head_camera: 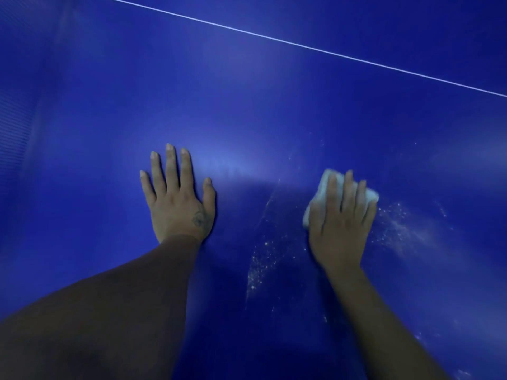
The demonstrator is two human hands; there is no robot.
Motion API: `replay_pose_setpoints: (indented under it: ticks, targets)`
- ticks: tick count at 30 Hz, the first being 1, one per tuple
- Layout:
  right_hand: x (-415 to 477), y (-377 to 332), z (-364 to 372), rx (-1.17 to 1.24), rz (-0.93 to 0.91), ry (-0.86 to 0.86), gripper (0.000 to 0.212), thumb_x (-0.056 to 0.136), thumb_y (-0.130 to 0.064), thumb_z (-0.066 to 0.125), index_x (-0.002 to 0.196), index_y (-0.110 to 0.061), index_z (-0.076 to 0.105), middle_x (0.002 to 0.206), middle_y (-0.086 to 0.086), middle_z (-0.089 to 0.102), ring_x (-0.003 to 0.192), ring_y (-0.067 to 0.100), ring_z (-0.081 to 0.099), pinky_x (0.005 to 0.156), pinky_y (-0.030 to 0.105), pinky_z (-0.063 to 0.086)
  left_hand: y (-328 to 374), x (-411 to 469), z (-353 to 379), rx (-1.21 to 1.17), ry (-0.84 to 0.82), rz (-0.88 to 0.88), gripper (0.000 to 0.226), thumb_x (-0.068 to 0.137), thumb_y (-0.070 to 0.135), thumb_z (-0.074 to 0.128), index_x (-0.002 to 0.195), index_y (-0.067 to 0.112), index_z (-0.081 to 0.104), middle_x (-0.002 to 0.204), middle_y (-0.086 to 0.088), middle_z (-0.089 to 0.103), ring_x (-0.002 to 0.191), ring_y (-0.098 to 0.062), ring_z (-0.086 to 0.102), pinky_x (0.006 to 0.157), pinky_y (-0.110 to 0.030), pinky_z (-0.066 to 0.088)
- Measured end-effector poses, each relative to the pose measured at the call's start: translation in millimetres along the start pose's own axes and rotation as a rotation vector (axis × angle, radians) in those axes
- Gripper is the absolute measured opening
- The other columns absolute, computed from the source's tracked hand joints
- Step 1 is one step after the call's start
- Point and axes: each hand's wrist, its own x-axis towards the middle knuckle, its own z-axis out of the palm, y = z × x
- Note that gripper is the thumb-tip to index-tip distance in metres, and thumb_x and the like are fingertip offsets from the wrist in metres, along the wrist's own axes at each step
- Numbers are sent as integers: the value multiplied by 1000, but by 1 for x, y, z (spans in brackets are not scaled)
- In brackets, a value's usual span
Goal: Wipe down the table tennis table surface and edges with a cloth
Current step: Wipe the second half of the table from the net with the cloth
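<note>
The glossy, deep-blue table tennis surface fills the whole frame. A thin white painted line runs across it on a slant, from the top left down to the right edge.

The left hand is just left of the frame's centre, palm down and flat on the surface. Its fingers are straight and fanned apart with the thumb out to the side, and it holds nothing. There is a small dark mark on its back near the thumb. A dark sleeve covers the arm from the wrist down to the lower left corner.

The right hand is right of centre and well apart from the left. It lies palm down on a small crumpled white cloth, pressing it against the surface with extended, slightly spread fingers. The cloth shows beyond the fingertips and on both sides of the hand. Motion blur softens this hand and the cloth.

Pale dust specks are scattered on the surface between the two hands. A second faint patch lies just right of the cloth.
</note>
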Motion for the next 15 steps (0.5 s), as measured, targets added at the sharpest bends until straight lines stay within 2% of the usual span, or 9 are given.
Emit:
replay_pose_setpoints:
  ticks: [2, 5, 9, 11, 15]
  targets:
    - [-22, 0, 2, -7, -42, -20, 65, 116, -50, 24, 174, -22, 14, 181, 9, 13, 167, 35, 10, 133, 62, 10, 0, -1, -1, 5, 4, -2, 74, 111, 57, 27, 173, 20, 15, 182, -2, 6, 168, -31, 0, 134, -58, 3]
    - [19, 9, -2, -55, -81, -12, 63, 116, -48, 22, 173, -21, 18, 180, 12, 18, 166, 39, 15, 131, 63, 15, 0, -1, -1, -5, 3, 3, 74, 110, 56, 28, 173, 19, 16, 182, -3, 8, 168, -32, 2, 134, -58, 4]
    - [69, 11, -5, 48, 97, 28, 64, 114, -50, 24, 172, -24, 22, 179, 11, 20, 165, 38, 17, 132, 61, 13, 0, -2, -3, 8, -8, -2, 74, 110, 57, 27, 173, 19, 16, 182, -3, 7, 168, -31, 1, 135, -57, 3]
    - [44, 4, -3, 43, 147, 50, 64, 114, -51, 23, 172, -25, 22, 180, 10, 20, 165, 36, 18, 132, 60, 14, 2, -3, -4, 5, -8, 8, 74, 111, 57, 27, 173, 19, 16, 182, -3, 7, 168, -31, 1, 135, -57, 3]
    - [-38, -8, -1, -1, 67, 3, 65, 115, -53, 20, 174, -25, 15, 180, 10, 16, 166, 36, 15, 133, 60, 14, 1, -1, -8, -8, -57, 20, 81, 109, 64, 25, 173, 17, 11, 182, -4, 3, 168, -32, -3, 134, -59, 3]
